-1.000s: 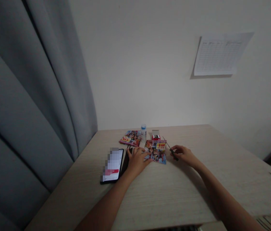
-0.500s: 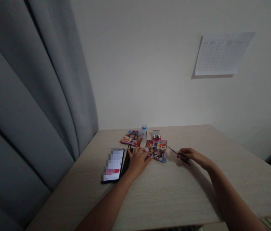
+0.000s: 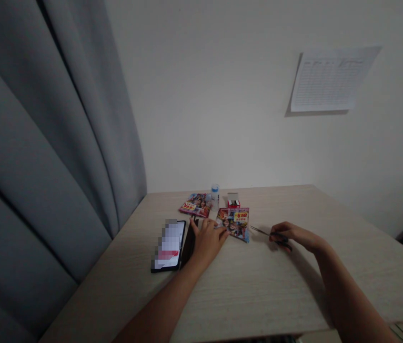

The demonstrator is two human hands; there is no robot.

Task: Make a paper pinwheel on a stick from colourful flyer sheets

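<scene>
My left hand (image 3: 209, 237) is closed on the left edge of a colourful flat packet (image 3: 235, 225) printed with cartoon figures and a yellow label. My right hand (image 3: 289, 236) grips a pair of scissors (image 3: 260, 231) by the dark handles. The thin metal blades point left towards the packet's right edge, with a small gap between them and it. Beside my left wrist lies a phone (image 3: 170, 245) with its screen lit and partly pixelated. A dark narrow object (image 3: 189, 240), partly hidden by my left hand, is next to the phone.
Behind the left hand lies a second colourful packet (image 3: 196, 205). A clear bottle with a blue band (image 3: 215, 197) stands by it, near a small open red-and-white box (image 3: 233, 201). A grey curtain (image 3: 90, 119) hangs at left; a printed sheet (image 3: 325, 81) is on the wall.
My right hand has drawn the scissors a little to the right and towards me, away from the packet's edge. The left hand stays at the packet with hardly any shift.
</scene>
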